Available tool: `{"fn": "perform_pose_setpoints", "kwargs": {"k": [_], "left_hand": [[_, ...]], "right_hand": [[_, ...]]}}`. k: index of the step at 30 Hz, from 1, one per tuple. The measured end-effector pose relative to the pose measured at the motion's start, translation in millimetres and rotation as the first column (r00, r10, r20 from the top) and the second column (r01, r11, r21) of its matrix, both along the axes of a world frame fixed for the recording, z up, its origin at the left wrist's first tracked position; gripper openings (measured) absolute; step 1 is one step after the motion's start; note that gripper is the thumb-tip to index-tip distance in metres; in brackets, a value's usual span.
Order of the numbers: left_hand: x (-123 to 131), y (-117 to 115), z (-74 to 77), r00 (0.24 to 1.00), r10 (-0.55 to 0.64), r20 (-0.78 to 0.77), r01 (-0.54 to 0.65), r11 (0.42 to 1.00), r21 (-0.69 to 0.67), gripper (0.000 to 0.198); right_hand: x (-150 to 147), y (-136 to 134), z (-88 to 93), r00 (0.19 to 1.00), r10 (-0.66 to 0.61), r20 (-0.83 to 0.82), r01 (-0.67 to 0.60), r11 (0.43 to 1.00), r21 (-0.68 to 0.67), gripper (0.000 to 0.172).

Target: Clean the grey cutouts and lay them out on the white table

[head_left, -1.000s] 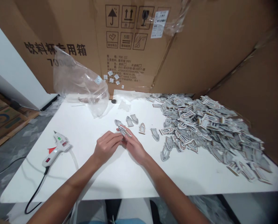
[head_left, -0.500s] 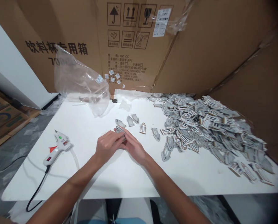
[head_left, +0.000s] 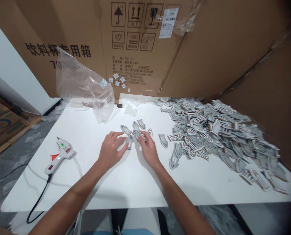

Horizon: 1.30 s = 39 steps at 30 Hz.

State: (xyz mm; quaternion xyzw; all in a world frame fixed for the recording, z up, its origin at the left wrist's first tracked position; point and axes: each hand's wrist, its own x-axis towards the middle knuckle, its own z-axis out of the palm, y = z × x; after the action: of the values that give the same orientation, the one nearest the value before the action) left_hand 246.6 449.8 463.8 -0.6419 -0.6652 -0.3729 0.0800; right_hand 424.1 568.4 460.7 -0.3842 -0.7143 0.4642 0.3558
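My left hand (head_left: 112,149) has its thumb and fingers closed around the edge of a small grey arch-shaped piece (head_left: 129,142), just above the white table (head_left: 106,189). My right hand (head_left: 149,150) pinches a second grey arched piece (head_left: 138,135) between thumb and fingers, tilted, a little apart from the first. Beyond the hands lie loose pieces, among them a grey arched piece (head_left: 125,129) and another at its right (head_left: 141,124). A white-faced arched window piece (head_left: 150,132) is partly hidden behind my right hand.
A large heap of arched pieces (head_left: 209,130) covers the table's right side. At the left lies a hot glue gun (head_left: 58,156) with its cord. A clear plastic bag (head_left: 86,85) leans against the cardboard box (head_left: 140,71) at the back, which bears several small white labels.
My hands were together around the pieces and have moved apart. Each now holds one arched piece, the right hand having moved slightly to the right and away from me.
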Motion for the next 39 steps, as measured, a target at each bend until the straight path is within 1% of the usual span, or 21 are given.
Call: {"fn": "perform_pose_setpoints", "kwargs": {"k": [2, 5, 8, 12, 18, 20, 21, 22, 23, 24, 25, 26, 27, 28, 29, 31, 34, 39], "left_hand": [[-8, 0, -4.1, 0.993, 0.117, 0.004, -0.116, 0.991, -0.062, 0.015], [-20, 1, -9.7, 0.983, 0.183, 0.003, -0.182, 0.977, -0.111, 0.015], [-25, 1, -12.7, 0.981, 0.193, -0.005, -0.192, 0.968, -0.159, 0.020], [-24, 1, -13.2, 0.976, 0.219, -0.012, -0.217, 0.958, -0.189, 0.022], [-25, 3, -13.6, 0.977, 0.208, -0.039, -0.211, 0.955, -0.207, 0.025], [-26, 4, -13.6, 0.978, 0.205, -0.036, -0.208, 0.957, -0.204, 0.023], [-27, 5, -13.6, 0.978, 0.205, -0.029, -0.206, 0.957, -0.203, 0.022], [-27, 5, -13.8, 0.978, 0.206, -0.017, -0.205, 0.958, -0.202, 0.021], [-27, 5, -14.0, 0.978, 0.208, -0.001, -0.204, 0.958, -0.203, 0.019], [-27, 5, -14.4, 0.977, 0.212, 0.019, -0.203, 0.957, -0.205, 0.017], [-26, 5, -14.9, 0.975, 0.216, 0.042, -0.203, 0.957, -0.208, 0.014], [-26, 5, -15.4, 0.973, 0.221, 0.068, -0.203, 0.956, -0.210, 0.012], [-25, 4, -16.0, 0.970, 0.226, 0.094, -0.202, 0.956, -0.213, 0.011], [-25, 4, -16.4, 0.966, 0.230, 0.119, -0.200, 0.956, -0.216, 0.010], [-24, 4, -16.7, 0.962, 0.232, 0.141, -0.198, 0.955, -0.220, 0.009], [-23, 3, -16.8, 0.955, 0.239, 0.175, -0.197, 0.954, -0.227, 0.008], [-23, 2, -16.1, 0.945, 0.258, 0.200, -0.209, 0.949, -0.237, 0.008], [-24, 3, -16.2, 0.938, 0.270, 0.218, -0.212, 0.943, -0.256, 0.009]], "right_hand": [[5, 4, -1.3, 0.998, -0.028, 0.057, 0.023, 0.996, 0.082, 0.034], [6, 5, -3.5, 0.991, -0.015, 0.135, -0.013, 0.979, 0.205, 0.032], [5, 6, -7.0, 0.984, -0.025, 0.179, -0.024, 0.964, 0.264, 0.034], [7, 10, -11.1, 0.974, -0.076, 0.213, 0.015, 0.961, 0.277, 0.038], [9, 7, -7.1, 0.967, -0.108, 0.229, 0.010, 0.920, 0.392, 0.023], [10, 7, -3.3, 0.967, -0.135, 0.217, 0.030, 0.903, 0.428, 0.023], [12, 9, -1.5, 0.960, -0.176, 0.217, 0.060, 0.888, 0.455, 0.024], [16, 11, -0.1, 0.943, -0.243, 0.226, 0.106, 0.866, 0.489, 0.026], [21, 15, 0.6, 0.909, -0.336, 0.249, 0.165, 0.835, 0.524, 0.030], [26, 20, 0.4, 0.851, -0.443, 0.283, 0.232, 0.799, 0.554, 0.035], [33, 26, -0.7, 0.774, -0.542, 0.329, 0.292, 0.765, 0.574, 0.041], [39, 31, -2.7, 0.693, -0.614, 0.378, 0.339, 0.741, 0.580, 0.047], [45, 37, -5.2, 0.631, -0.651, 0.423, 0.370, 0.731, 0.573, 0.050], [50, 42, -7.9, 0.591, -0.665, 0.457, 0.389, 0.731, 0.560, 0.051], [54, 46, -10.5, 0.572, -0.665, 0.479, 0.398, 0.736, 0.547, 0.051], [59, 50, -14.0, 0.574, -0.655, 0.491, 0.398, 0.747, 0.532, 0.051], [60, 51, -14.2, 0.595, -0.646, 0.478, 0.403, 0.755, 0.518, 0.052], [59, 48, -11.0, 0.695, -0.584, 0.421, 0.381, 0.794, 0.474, 0.038]]}}
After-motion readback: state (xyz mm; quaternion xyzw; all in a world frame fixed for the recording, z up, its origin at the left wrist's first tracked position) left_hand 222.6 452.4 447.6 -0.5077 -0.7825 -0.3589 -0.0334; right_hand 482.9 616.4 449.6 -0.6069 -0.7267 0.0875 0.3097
